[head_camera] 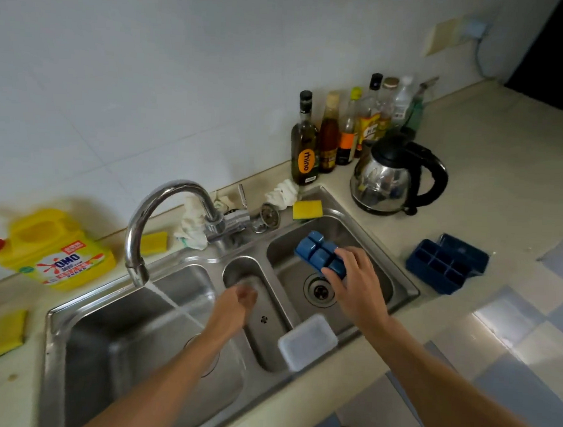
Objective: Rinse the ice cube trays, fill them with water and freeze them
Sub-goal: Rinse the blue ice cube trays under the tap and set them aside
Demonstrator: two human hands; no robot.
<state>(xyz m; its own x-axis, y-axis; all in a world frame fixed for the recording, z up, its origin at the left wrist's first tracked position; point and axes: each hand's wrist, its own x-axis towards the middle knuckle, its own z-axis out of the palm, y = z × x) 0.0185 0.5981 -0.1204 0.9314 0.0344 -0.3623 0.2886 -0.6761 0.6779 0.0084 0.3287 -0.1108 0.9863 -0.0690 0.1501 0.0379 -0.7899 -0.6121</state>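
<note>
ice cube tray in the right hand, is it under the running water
No, the right hand holds the ice cube tray over the right basin, while the tap pours into the left basin.

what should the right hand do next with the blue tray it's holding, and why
Probably carry the blue ice cube tray leftward under the running water. The right hand grips it bottom-up over the right basin, while the tap pours into the left basin, so no water reaches it there.
</note>
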